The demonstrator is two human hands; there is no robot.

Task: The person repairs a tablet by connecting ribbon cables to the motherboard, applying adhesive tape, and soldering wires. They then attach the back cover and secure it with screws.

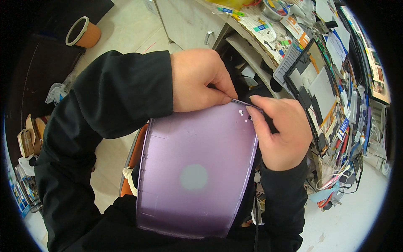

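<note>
A purple tablet back cover [195, 145] rests over my lap, tilted, with a pale round patch low on its face and small holes near its upper right corner. My left hand [203, 82] is closed in a pinch on the cover's far edge. At the upper right corner, my right hand [285, 128] grips the same edge between thumb and forefinger. Between both sets of fingertips a thin dark strip [242, 102] shows along the rim; whether it is separate from the cover I cannot tell.
On the right, a cluttered workbench [252, 35] holds a dark device frame [308, 80], tools and cables. A cabinet with a metal handle [208, 38] stands beyond. Far left is an orange-brown bin [90, 35]. An orange chair edge [132, 159] shows beside my lap.
</note>
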